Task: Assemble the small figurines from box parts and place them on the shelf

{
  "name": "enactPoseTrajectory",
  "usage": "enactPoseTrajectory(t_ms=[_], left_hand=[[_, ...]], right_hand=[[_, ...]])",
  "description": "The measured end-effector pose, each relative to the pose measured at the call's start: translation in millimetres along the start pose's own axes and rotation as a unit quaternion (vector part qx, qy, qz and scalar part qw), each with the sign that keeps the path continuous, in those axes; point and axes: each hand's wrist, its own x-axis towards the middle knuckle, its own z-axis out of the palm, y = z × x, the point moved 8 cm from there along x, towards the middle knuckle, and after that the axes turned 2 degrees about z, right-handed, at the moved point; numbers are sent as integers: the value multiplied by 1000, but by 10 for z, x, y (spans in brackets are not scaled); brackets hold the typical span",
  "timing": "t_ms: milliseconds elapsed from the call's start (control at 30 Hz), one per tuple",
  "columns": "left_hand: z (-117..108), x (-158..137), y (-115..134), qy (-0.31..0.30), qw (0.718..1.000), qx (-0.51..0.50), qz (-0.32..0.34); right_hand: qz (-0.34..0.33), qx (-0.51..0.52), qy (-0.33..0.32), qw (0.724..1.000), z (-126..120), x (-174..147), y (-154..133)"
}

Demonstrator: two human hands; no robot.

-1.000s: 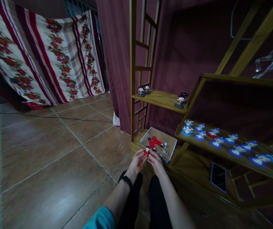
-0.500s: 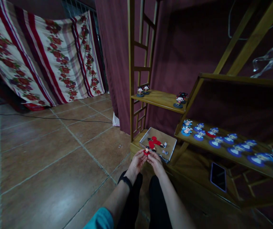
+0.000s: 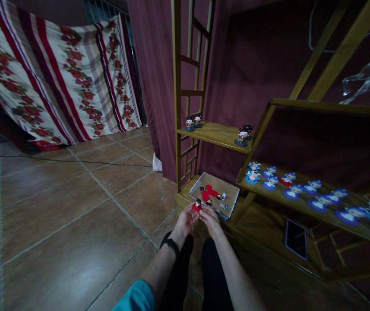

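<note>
A small figurine (image 3: 197, 205) with a dark top and a red round base sits between my fingertips, in front of the low shelf. My left hand (image 3: 186, 219) pinches its base from the left, and a dark band circles that wrist. From the right, my right hand (image 3: 210, 217) grips the same base, its fingers closed. Just beyond my hands lies a shallow cardboard box (image 3: 230, 185) with several red-based figurines (image 3: 206, 197) and small white-and-dark pieces (image 3: 223, 207) in it.
Several black-haired figurines (image 3: 243, 135) stand on the upper wooden shelf (image 3: 216, 132). Blue-based figurines (image 3: 292, 191) line the shelf at right. A phone (image 3: 295, 239) lies on the lowest board. A clear horse-like ornament (image 3: 368, 80) is at upper right; a dark cable (image 3: 107, 162) crosses the tiled floor.
The figurine has shifted slightly left and tipped in my fingers, so more of its red base shows. Both hands stay almost in place.
</note>
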Motion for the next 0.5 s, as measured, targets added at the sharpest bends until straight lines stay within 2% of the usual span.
enactPoseTrajectory(t_ms=[500], left_hand=[[-27, 44, -21, 2, 1000, 1, -3]], right_hand=[[3, 9, 5, 1000, -29, 28, 29]])
